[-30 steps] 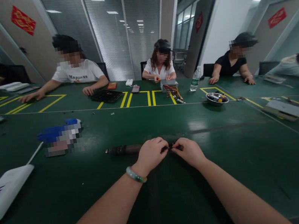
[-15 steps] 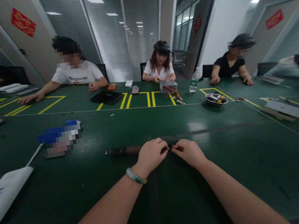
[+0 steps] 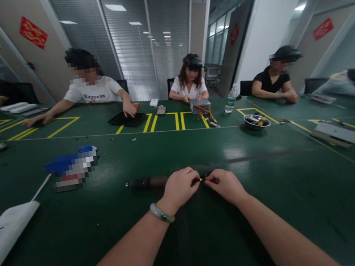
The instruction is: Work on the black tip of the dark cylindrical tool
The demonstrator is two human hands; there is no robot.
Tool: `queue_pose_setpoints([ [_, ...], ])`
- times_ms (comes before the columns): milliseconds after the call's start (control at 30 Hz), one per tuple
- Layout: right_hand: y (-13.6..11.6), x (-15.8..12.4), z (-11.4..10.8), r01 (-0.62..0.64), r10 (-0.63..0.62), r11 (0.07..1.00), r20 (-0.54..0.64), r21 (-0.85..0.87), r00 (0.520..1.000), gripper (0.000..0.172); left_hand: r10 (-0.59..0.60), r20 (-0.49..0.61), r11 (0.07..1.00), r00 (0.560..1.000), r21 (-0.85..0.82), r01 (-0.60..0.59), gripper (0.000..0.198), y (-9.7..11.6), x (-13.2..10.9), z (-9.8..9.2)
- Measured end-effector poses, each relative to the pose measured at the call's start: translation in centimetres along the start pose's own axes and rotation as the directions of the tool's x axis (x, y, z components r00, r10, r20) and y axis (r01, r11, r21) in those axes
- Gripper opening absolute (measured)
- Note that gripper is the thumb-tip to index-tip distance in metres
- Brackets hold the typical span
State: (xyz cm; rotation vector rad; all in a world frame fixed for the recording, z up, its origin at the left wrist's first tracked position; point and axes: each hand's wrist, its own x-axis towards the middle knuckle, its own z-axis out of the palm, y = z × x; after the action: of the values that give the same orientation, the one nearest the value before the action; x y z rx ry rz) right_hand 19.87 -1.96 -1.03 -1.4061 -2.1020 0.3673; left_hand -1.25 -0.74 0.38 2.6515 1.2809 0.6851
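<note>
Head view, green table [image 3: 292, 186], office [image 3: 135, 44], perhaps strap [image 3: 148, 183]

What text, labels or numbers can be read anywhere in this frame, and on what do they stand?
"Happ...ss", middle letters blurred: white T-shirt of a person across the table.
A dark handwritten mark, not legible as a character: white flat device.
Gold characters, too blurred: red wall signs.
Label too small: water bottle.
No text visible: dark strip pinched by left hand and right hand.
</note>
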Motion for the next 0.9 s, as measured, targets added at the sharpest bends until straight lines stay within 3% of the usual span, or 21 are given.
queue_pose_setpoints([
  [267, -0.2, 0.1, 0.4, 0.032, -0.033, 0.997, -0.008, -0.071, 0.999, 0.006, 0.001, -0.005, 1.000, 1.000, -0.005, -0.001, 0.007, -0.1, 0.0, 0.2],
  [500, -0.3, 0.2, 0.4, 0.148, -0.154, 0.943, 0.003, -0.299, 0.988, 0.008, 0.014, 0.003, 1.000, 1.000, -0.003, -0.014, 0.006, -0.1, 0.0, 0.1],
  [800, -0.4, 1.3, 0.9, 0.300, -0.301, 0.839, 0.072, -0.454, 0.951, 0.015, 0.005, -0.026, 1.000, 1.000, 0.011, -0.005, 0.006, -0.1, 0.0, 0.1],
  [900, -0.4, 1.6, 0.9, 0.316, -0.284, 0.827, 0.139, -0.465, 0.949, 0.014, 0.005, -0.023, 1.000, 1.000, -0.006, -0.005, 0.006, -0.1, 0.0, 0.0],
])
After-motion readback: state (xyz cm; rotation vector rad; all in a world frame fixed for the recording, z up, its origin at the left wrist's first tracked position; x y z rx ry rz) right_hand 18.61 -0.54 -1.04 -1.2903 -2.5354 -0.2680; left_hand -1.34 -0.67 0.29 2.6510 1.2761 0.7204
